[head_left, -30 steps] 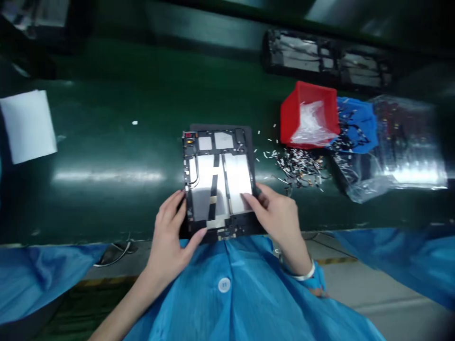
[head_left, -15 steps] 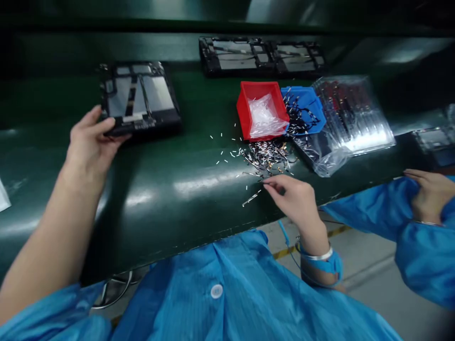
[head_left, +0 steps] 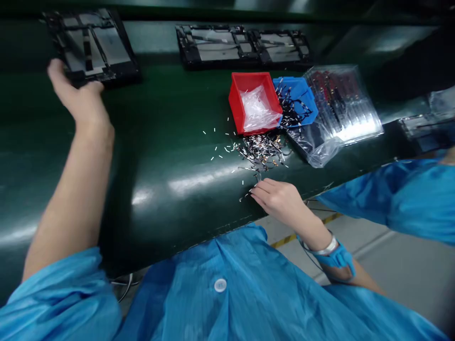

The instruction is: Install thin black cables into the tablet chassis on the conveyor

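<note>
Farther back and left of the red bin (head_left: 236, 105), the opened tablet-like device (head_left: 110, 45) and left hand (head_left: 82, 97) have moved; the right hand (head_left: 253, 189) has shifted nearer the wearer.
Spread wide at the device's near left corner, the left hand shows no clear grip; I cannot tell. Just right of the bin sits a blue bin (head_left: 310, 100); just in front, a parts heap (head_left: 261, 150). Nearer the wearer still, a thin cable (head_left: 244, 195) lies long axis near-left to far-right, left of the right hand, the nearer one, drawn narrow at its far end, hold uncertain.
</note>
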A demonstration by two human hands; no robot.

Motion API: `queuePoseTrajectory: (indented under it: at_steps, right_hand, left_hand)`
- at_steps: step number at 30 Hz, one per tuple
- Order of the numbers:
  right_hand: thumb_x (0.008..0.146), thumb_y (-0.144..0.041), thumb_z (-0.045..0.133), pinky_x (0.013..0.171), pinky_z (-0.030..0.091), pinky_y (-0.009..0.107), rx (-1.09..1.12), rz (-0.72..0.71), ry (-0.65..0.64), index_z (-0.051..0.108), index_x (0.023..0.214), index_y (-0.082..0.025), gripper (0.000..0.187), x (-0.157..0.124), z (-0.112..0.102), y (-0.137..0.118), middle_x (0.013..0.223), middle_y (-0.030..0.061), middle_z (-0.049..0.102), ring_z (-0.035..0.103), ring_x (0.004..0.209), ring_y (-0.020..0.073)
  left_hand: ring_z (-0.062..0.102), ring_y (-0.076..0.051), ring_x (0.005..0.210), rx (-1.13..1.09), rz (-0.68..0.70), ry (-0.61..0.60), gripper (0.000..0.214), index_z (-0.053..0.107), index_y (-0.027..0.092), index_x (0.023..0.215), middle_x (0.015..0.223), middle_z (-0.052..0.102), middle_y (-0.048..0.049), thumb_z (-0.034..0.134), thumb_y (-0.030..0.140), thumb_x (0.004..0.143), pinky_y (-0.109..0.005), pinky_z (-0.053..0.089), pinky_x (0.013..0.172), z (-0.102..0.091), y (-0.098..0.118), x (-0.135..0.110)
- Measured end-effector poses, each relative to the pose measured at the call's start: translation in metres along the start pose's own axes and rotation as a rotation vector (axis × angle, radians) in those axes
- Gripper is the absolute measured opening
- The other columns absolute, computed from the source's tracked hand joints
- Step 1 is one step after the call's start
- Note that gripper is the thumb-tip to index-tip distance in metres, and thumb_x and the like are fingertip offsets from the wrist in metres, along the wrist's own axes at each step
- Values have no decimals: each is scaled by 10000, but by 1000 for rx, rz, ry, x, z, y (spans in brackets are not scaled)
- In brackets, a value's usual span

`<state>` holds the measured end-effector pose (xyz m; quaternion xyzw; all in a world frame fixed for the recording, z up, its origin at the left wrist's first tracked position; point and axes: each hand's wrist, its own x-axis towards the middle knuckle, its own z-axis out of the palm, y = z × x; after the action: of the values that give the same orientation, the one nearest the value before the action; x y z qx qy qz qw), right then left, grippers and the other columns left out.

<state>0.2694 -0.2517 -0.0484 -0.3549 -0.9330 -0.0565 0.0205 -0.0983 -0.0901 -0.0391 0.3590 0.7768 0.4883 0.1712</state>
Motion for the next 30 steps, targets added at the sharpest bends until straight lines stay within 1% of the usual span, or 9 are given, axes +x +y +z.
queuePoseTrajectory:
  at_steps: [2,3,6,9,12,14,18,22,30]
  right_hand:
    - [898,-144,529,556,313,292,-25,-27,-31,647,692,-158,238,5,-3,0,655,33,642,537,622,161]
    - [893,-139,533,555,308,292,-37,-32,-40,642,685,-158,235,7,-5,-1,652,34,637,531,623,161]
    - [886,-133,531,554,295,287,-76,-19,-57,640,696,-157,220,8,-9,-1,665,38,639,530,635,163]
    - [885,-126,515,552,284,282,-99,17,-107,639,698,-158,227,8,-9,-2,673,46,646,538,648,165]
    - [891,-124,489,546,270,285,-111,16,-159,624,667,-161,264,10,-7,-3,650,51,634,526,633,164]
    - [893,-123,477,543,266,288,-119,1,-159,614,656,-163,276,12,-7,-4,633,52,623,515,617,163]
    - [899,-158,486,553,281,289,-103,37,-165,628,710,-163,236,12,-8,-5,674,54,639,537,652,164]
    - [889,-149,485,542,274,293,-89,105,-192,626,679,-165,253,12,-5,-5,670,58,638,537,649,162]
    - [844,-90,467,546,290,285,-116,130,-89,611,652,-165,252,9,3,-12,630,44,619,531,616,151]
  left_hand:
    - [432,-19,1271,-75,142,-102,606,369,162,1311,1376,490,91,468,-147,799,-171,324,1119,5,-9,-28]
    - [482,-64,1224,-120,233,-198,572,455,178,1249,1321,544,76,526,-124,768,-200,401,1062,8,-13,-46]
    - [572,-167,1126,-222,448,-595,467,562,194,1184,1284,588,-25,623,24,753,-235,534,790,15,-18,-104]
    - [616,-186,1043,-237,527,-878,418,594,154,1176,1248,601,-96,565,71,767,-233,525,669,18,-13,-156]
    - [647,-166,938,-231,541,-1063,372,637,137,1110,1127,659,-92,507,50,772,-232,513,665,18,-6,-186]
    - [658,-153,864,-212,512,-1131,347,659,129,1069,1037,691,-81,505,40,771,-230,507,670,17,-6,-195]
    - [657,-132,767,-201,417,-1181,318,682,135,1001,954,719,-59,502,18,766,-226,505,685,19,-13,-198]
    - [661,-131,766,-224,355,-1201,310,689,144,959,931,727,-48,499,6,756,-230,510,705,21,-15,-196]
    - [667,-139,794,-217,339,-1218,289,691,138,952,945,729,-57,502,25,765,-229,510,699,19,-14,-196]
